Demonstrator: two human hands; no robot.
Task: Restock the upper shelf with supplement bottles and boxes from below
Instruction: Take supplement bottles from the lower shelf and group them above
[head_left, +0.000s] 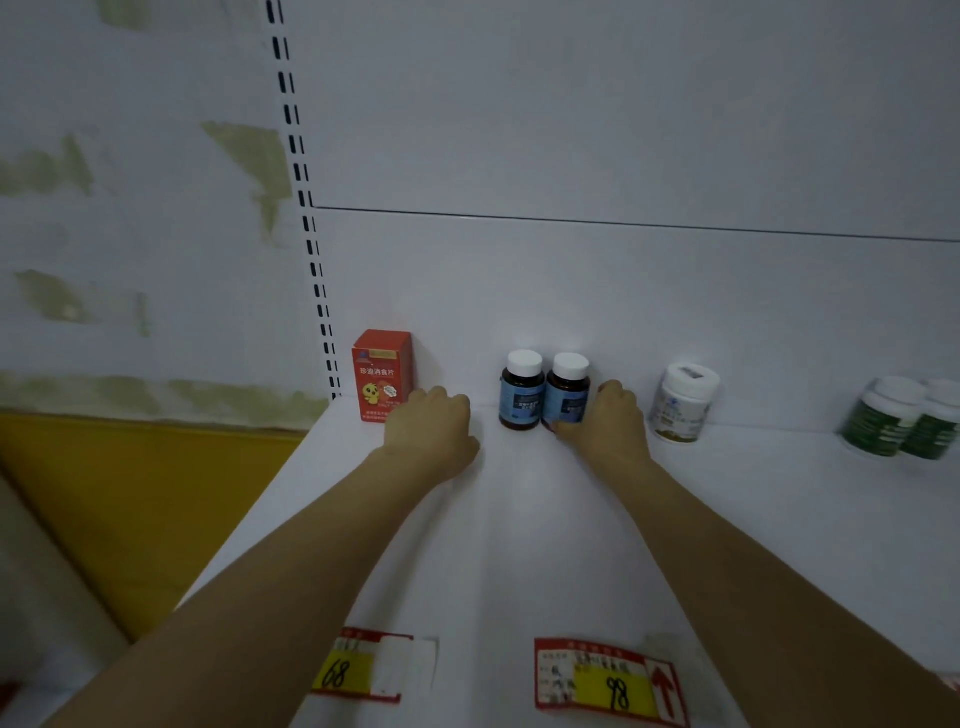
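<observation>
Both arms reach forward, left hand (431, 423) and right hand (608, 421) curled.

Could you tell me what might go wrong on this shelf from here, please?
The right hand grips the right blue-label bottle, which touches its twin; moving one could topple the other. The left hand sits curled against the red box and might nudge it towards the shelf's open left end.

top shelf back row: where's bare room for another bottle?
Bare gaps: between the red box and the blue-label bottles, partly taken by the left hand; between the white bottle and the green bottles. The right hand fills the bottle-to-bottle gap.
</observation>
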